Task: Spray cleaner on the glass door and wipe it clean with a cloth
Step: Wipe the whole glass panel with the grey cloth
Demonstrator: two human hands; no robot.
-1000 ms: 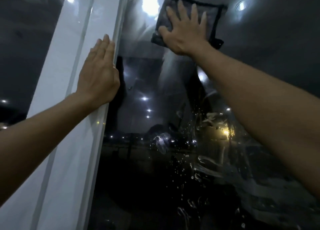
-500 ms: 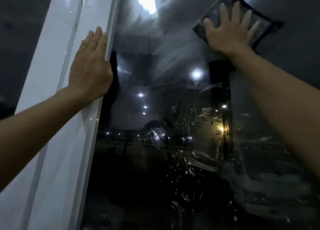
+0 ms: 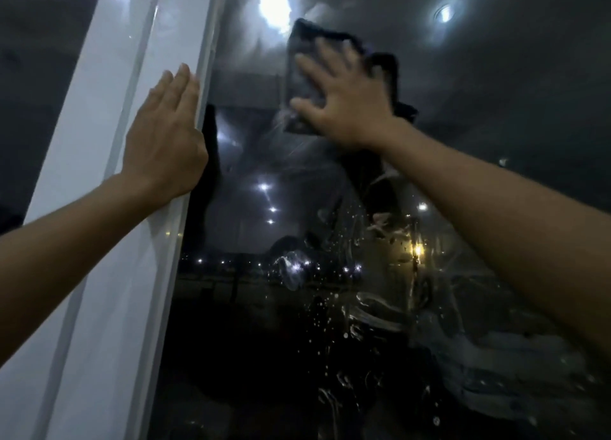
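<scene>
The glass door (image 3: pixel 264 324) fills the middle and right of the view, dark and reflective, with wet streaks and droplets in its lower middle. My right hand (image 3: pixel 344 102) presses a dark grey cloth (image 3: pixel 299 82) flat against the upper glass, fingers spread and blurred by motion. My left hand (image 3: pixel 165 142) lies flat, fingers straight, on the white door frame (image 3: pixel 109 208) at the glass edge. No spray bottle is in view.
The white frame runs diagonally from the top middle to the bottom left. A second dark pane (image 3: pixel 39 75) lies left of it. Ceiling lights (image 3: pixel 274 3) reflect in the upper glass, and outdoor lights show through lower down.
My right hand swept the cloth right across the upper glass, then back left and slightly lower. My left hand stayed on the frame.
</scene>
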